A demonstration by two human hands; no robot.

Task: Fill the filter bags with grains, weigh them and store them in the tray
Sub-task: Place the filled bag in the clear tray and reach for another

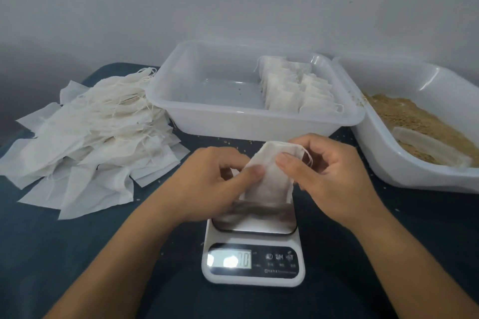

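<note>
Filter bag (269, 176) hangs just above the scale (252, 248), its lower edge at the steel plate, pinched between both hands: the left hand (217, 184) nips one side edge with thumb and curled fingers, the right hand (329, 176) grips the gathered mouth by the drawstring. It looks thin, soft and light, likely to sag and spill if tipped, so hold it at the cinched top. Behind the scale sits the tray (181, 111) with filled bags; right of it, the grain tub (414, 173).

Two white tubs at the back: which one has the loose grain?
The right tub, tilted at the table's edge, holds the brown grain. The centre tray holds only a row of filled bags along its right side.
</note>
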